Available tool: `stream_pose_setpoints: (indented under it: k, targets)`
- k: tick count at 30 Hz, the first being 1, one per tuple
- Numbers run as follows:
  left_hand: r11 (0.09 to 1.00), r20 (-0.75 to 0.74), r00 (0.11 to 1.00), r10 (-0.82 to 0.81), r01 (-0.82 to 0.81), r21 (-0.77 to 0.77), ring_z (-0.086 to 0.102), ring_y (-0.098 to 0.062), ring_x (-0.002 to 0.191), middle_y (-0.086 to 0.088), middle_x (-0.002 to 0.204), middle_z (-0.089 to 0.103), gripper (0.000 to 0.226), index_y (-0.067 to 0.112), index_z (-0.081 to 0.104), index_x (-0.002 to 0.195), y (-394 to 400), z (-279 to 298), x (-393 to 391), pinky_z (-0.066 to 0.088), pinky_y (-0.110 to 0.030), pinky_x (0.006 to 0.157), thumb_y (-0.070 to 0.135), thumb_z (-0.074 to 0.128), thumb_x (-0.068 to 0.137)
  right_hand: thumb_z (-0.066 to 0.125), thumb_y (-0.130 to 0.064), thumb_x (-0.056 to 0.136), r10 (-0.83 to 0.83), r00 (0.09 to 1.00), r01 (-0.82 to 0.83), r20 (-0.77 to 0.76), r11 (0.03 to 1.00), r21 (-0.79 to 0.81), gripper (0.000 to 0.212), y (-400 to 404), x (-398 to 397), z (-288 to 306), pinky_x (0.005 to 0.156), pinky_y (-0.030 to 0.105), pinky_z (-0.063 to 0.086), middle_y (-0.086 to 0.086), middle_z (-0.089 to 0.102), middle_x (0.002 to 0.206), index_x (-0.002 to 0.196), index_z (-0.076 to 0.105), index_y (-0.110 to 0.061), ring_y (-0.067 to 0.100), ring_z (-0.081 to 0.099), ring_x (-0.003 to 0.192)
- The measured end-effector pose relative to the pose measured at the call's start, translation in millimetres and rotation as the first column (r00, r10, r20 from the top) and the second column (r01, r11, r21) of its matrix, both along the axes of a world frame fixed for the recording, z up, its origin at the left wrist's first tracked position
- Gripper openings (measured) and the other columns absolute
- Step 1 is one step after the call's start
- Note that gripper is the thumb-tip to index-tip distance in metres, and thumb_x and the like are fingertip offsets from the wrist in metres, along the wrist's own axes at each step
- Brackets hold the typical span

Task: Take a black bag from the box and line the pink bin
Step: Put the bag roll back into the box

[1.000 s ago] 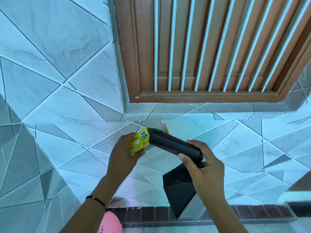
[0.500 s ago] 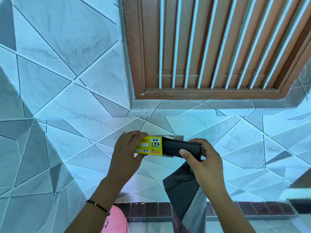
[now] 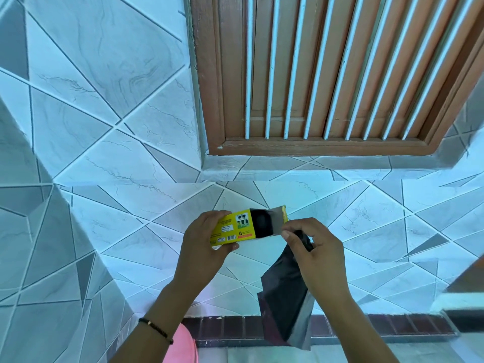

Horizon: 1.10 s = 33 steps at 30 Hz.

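Note:
My left hand [image 3: 203, 247] grips a yellow box [image 3: 234, 227] of bin bags, held level in front of the tiled wall. The box's right end is open, its flap [image 3: 278, 218] folded out, and the black roll [image 3: 260, 222] shows inside. My right hand [image 3: 313, 254] pinches a black bag [image 3: 284, 302] just to the right of the opening, and the bag hangs down below that hand, partly unfolded. A small part of the pink bin [image 3: 183, 347] shows at the bottom edge, under my left forearm.
A brown wooden window frame [image 3: 314, 148] with white bars fills the upper right above a tiled ledge [image 3: 288, 169]. A dark brick strip [image 3: 379, 328] runs along the wall's foot. A wall corner juts out at the left.
The black roll has gone from sticking well out of the box to sitting inside it. The box has turned level. My right hand now pinches only the loose bag, which hangs lower.

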<state>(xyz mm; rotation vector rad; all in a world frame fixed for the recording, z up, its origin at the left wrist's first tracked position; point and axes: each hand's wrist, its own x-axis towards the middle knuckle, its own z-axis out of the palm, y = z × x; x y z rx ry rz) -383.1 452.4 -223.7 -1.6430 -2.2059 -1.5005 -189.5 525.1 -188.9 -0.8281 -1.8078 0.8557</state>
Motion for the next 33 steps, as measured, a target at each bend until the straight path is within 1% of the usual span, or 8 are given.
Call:
stream_pose_setpoints:
  k: [4,7,9,12,15,18,22,33]
  targets:
    - [1.0,0.057,0.998,-0.014,0.015,-0.019,0.055,-0.008,0.097,0.019,0.105,0.052,0.057,0.025,0.056,0.115,-0.9,3.4,4.9,0.04,0.0,0.078,0.013,0.082,0.065,0.069,-0.014,0.08,-0.049,0.999,0.049,0.002,0.998,-0.045,0.021,2.0,1.7,-2.0,0.063,0.011,0.041,-0.017,0.063,0.095,0.086,0.061,-0.032,0.003,0.058,0.074]
    - [1.0,0.103,0.994,-0.019,0.02,-0.009,0.055,0.0,0.094,0.02,0.102,0.053,0.058,0.035,0.051,0.109,-2.2,5.5,10.4,0.039,0.003,0.076,0.014,0.082,0.065,0.072,-0.022,0.077,-0.096,0.995,0.094,-0.011,0.99,-0.109,0.027,3.5,3.4,-1.4,0.061,0.014,0.041,-0.021,0.063,0.096,0.095,0.055,-0.032,0.001,0.056,0.074]
    - [0.999,0.114,0.993,-0.032,0.033,-0.015,0.054,0.006,0.094,0.026,0.102,0.05,0.061,0.042,0.047,0.106,-2.6,8.7,14.7,0.04,0.001,0.075,0.016,0.082,0.065,0.074,-0.025,0.076,-0.091,0.995,0.085,-0.035,0.984,-0.155,0.026,5.0,2.1,-2.1,0.067,0.019,0.044,-0.023,0.064,0.095,0.094,0.056,-0.03,-0.006,0.057,0.085]
    - [0.995,0.055,0.995,-0.08,0.083,-0.048,0.056,-0.007,0.099,0.018,0.107,0.054,0.059,0.035,0.052,0.114,-1.9,11.9,20.2,0.046,-0.012,0.083,0.021,0.082,0.065,0.074,-0.027,0.075,-0.073,0.994,0.056,-0.076,0.977,-0.205,0.021,3.6,-3.7,-4.4,0.07,0.026,0.047,-0.018,0.066,0.091,0.089,0.058,-0.029,0.004,0.06,0.079]
    - [0.994,0.029,0.995,-0.093,0.095,-0.057,0.057,-0.011,0.101,0.013,0.112,0.055,0.061,0.027,0.053,0.12,-1.2,15.9,22.8,0.05,-0.023,0.085,0.029,0.08,0.065,0.071,-0.025,0.08,-0.052,0.993,0.035,-0.106,0.987,-0.157,0.021,-0.2,-6.4,0.1,0.058,0.016,0.044,-0.019,0.065,0.091,0.09,0.055,-0.034,0.005,0.058,0.072]
    - [0.996,-0.002,0.997,-0.076,0.075,-0.047,0.058,-0.011,0.098,0.016,0.11,0.054,0.062,0.026,0.056,0.12,-2.0,19.9,20.4,0.051,-0.024,0.085,0.036,0.076,0.062,0.066,-0.026,0.084,-0.039,0.999,0.039,0.003,0.998,-0.046,0.023,0.6,-5.5,1.3,0.059,0.018,0.044,-0.02,0.065,0.089,0.093,0.056,-0.044,0.007,0.057,0.071]
    - [0.994,-0.03,0.996,-0.083,0.081,-0.077,0.061,-0.01,0.095,0.019,0.108,0.054,0.063,0.025,0.061,0.118,-3.1,17.7,19.4,0.054,-0.03,0.086,0.041,0.076,0.059,0.059,-0.017,0.086,-0.055,0.992,0.05,0.111,0.997,0.052,0.027,3.1,-6.3,-7.6,0.072,0.026,0.05,-0.019,0.064,0.099,0.108,0.063,-0.033,0.006,0.059,0.087]
    - [0.992,0.015,0.998,-0.059,0.06,-0.107,0.058,-0.008,0.097,0.02,0.108,0.05,0.062,0.024,0.056,0.122,0.8,14.4,25.0,0.053,-0.02,0.081,0.033,0.08,0.067,0.056,-0.06,0.076,0.043,0.999,-0.043,0.006,0.999,0.011,0.037,7.6,-6.0,-7.1,0.068,0.008,0.041,-0.02,0.064,0.104,0.106,0.063,-0.039,-0.004,0.056,0.1]
